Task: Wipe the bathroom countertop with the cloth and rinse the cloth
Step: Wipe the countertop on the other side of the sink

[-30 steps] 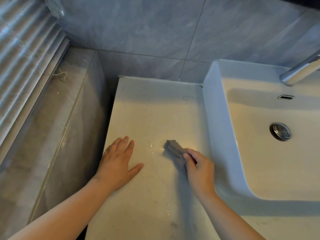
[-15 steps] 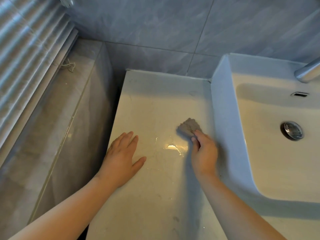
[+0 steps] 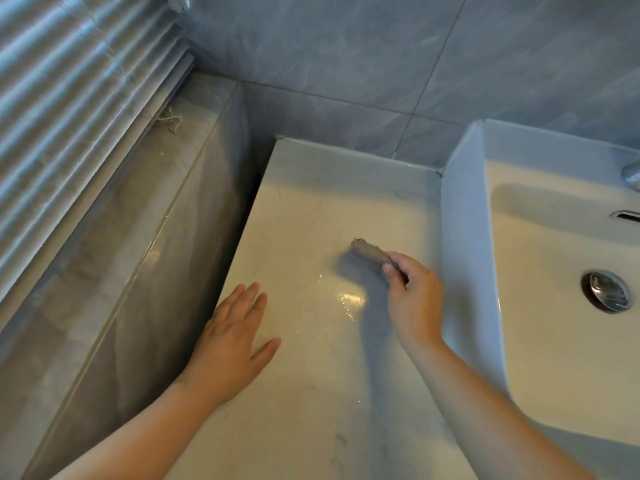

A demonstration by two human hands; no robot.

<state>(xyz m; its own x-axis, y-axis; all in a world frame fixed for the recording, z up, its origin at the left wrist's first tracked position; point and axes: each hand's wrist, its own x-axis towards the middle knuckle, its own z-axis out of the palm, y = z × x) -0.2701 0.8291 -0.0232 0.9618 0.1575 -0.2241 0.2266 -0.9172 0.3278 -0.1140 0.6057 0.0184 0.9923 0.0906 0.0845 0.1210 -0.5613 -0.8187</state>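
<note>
A pale countertop is shown from above, a white sink set against its right side. The left hand is laid flat, fingers straight, near the left edge. A small bunched grey cloth is pinched in the right hand, its length angled back-left over the surface. The tap is mostly cut off.

Glossy, wet pale stone countertop; rough grey cloth; smooth white ceramic sink; shiny metal drain; polished grey wall tiles.
</note>
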